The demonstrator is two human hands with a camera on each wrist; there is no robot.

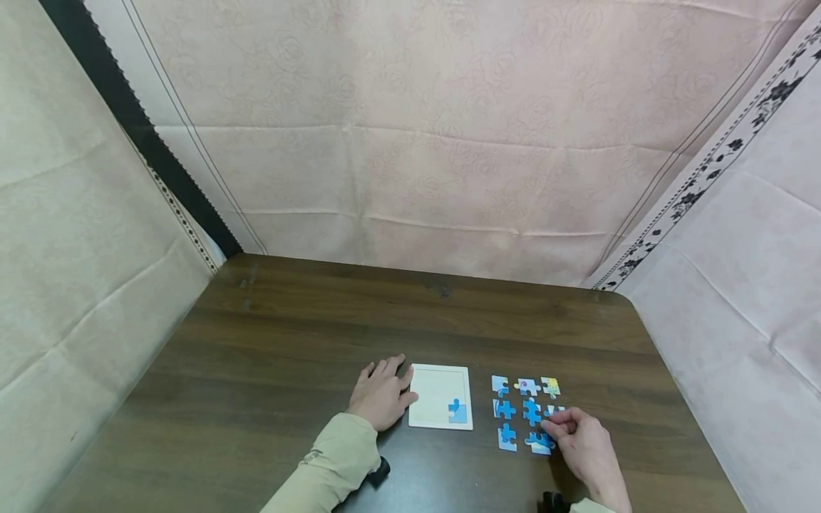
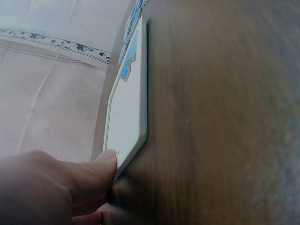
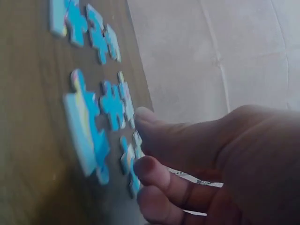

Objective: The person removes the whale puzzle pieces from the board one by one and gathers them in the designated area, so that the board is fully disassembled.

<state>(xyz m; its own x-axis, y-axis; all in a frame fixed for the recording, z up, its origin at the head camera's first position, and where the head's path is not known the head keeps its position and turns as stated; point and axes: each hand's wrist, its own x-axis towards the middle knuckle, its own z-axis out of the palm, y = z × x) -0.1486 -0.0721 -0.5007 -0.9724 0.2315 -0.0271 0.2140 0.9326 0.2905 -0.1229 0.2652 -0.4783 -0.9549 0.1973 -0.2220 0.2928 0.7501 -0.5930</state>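
A white puzzle board lies on the table with one blue jigsaw piece in its lower right corner. My left hand rests at the board's left edge; in the left wrist view its thumb presses on the board's rim. To the right lie several loose jigsaw pieces in rough rows. My right hand is over the right side of these pieces, thumb and fingers slightly bent and spread apart. In the right wrist view, the thumb partly hides the farther pieces; I see no piece lifted.
The brown wooden table reaches back to a pale patterned cloth. Cloths also hang along the left and right sides, one with a black floral border. A larger edge piece lies closest to the right wrist camera.
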